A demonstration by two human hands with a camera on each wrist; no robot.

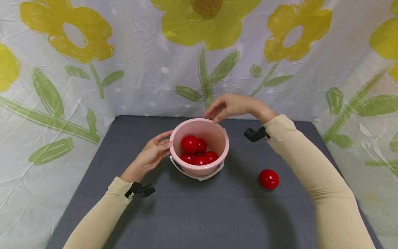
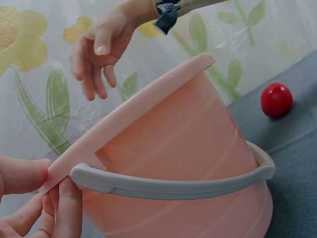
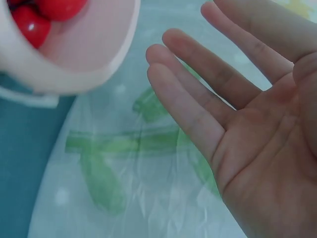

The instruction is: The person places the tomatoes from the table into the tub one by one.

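Note:
My left hand (image 1: pixel 151 152) pinches the near-left rim of a pink bucket (image 1: pixel 221 143), with the thumb on one side and fingers on the other in the left wrist view. The bucket's pale grey handle (image 2: pixel 173 189) hangs down along its side. Inside lie several shiny red, tomato-like round things (image 1: pixel 189 144). My right hand (image 1: pixel 231 104) is raised over the far rim, fingers spread and loosely bent, with nothing in its palm. In the right wrist view that hand (image 3: pixel 262 124) stands apart from the bucket.
One more shiny red round thing (image 1: pixel 268 179) lies on the dark grey table (image 1: pixel 199 214), right of the bucket beside my right sleeve. A white cloth (image 1: pixel 140 69) with yellow flowers hangs behind the table and along both sides.

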